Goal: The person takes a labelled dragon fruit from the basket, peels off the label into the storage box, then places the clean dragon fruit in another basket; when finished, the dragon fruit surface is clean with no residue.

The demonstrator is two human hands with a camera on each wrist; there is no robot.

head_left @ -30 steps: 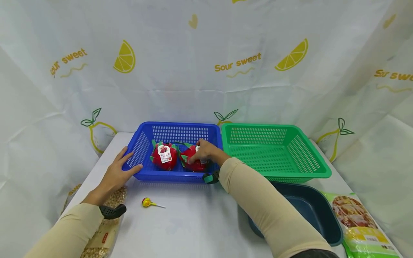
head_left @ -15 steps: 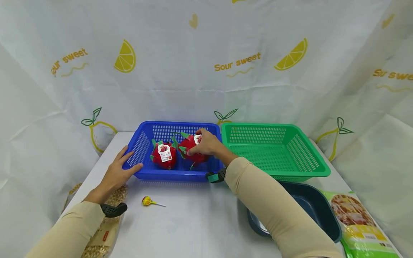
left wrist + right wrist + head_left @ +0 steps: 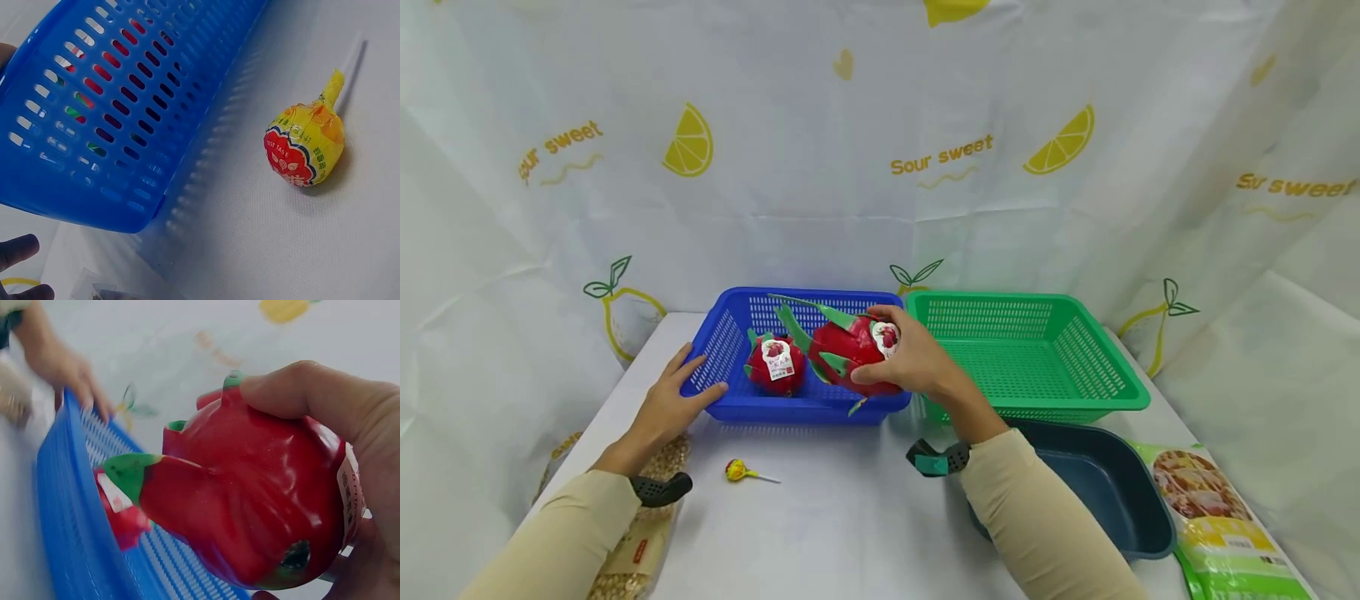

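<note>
My right hand [image 3: 917, 354] grips a red dragon fruit [image 3: 838, 346] with green-tipped scales and a round white label. It is raised over the right front part of the blue basket [image 3: 808, 410]; in the right wrist view the held dragon fruit [image 3: 250, 494] looks smooth and glossy. A second dragon fruit [image 3: 777, 365] with a white label lies inside the basket. At the basket's left end, my left hand [image 3: 673, 406] touches the rim with its fingers spread. A yellow-wrapped lollipop [image 3: 306, 144] lies on the table in front of the basket.
A green basket [image 3: 1135, 398] stands right of the blue one. Before it sits a dark blue tub [image 3: 1150, 533], partly under my right forearm. A green and yellow food packet [image 3: 1225, 533] lies at far right. A bag of grains [image 3: 643, 537] lies beneath my left forearm.
My right hand has lifted the right-hand dragon fruit from the blue basket's floor and brought it up and nearer. The left hand stays at the rim. The head view has shifted slightly.
</note>
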